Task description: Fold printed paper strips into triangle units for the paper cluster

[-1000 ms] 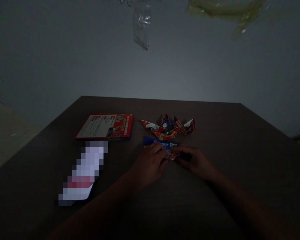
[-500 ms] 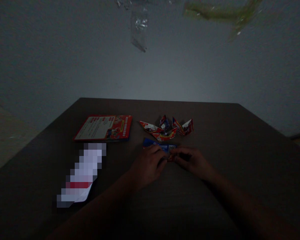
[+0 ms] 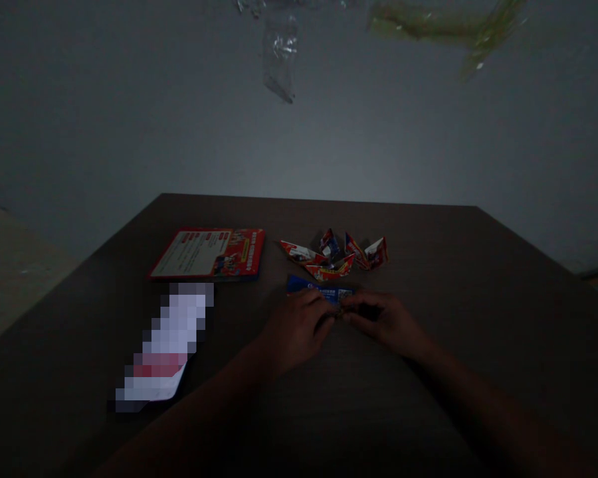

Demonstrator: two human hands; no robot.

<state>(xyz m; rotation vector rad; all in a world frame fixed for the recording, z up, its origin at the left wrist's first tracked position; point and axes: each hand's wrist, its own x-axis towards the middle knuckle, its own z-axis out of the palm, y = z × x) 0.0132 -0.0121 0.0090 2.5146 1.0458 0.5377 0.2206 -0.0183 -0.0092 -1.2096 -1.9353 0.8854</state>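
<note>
A folded blue printed paper (image 3: 319, 289) with a small QR code lies on the table under my fingers. My left hand (image 3: 299, 325) pinches its near edge, the fingertips partly hiding it. From the other side my right hand (image 3: 381, 318) grips the same edge between thumb and fingers, close to the left fingertips. Just beyond the paper stand folded paper shapes: a red and white boat-like one (image 3: 323, 262) and a smaller one with two raised points (image 3: 367, 252).
A stack of red-edged printed sheets (image 3: 194, 255) lies at the back left. Nearer me is a lit phone (image 3: 172, 345), its screen pixelated. The brown table (image 3: 428, 245) meets a pale wall bearing a clear plastic piece (image 3: 280, 56) and yellowish tape (image 3: 428, 21).
The fingertips of both hands have closed nearer together over the paper's near edge, and the red part there has become hidden. The rest of the scene has shifted only slightly with the camera.
</note>
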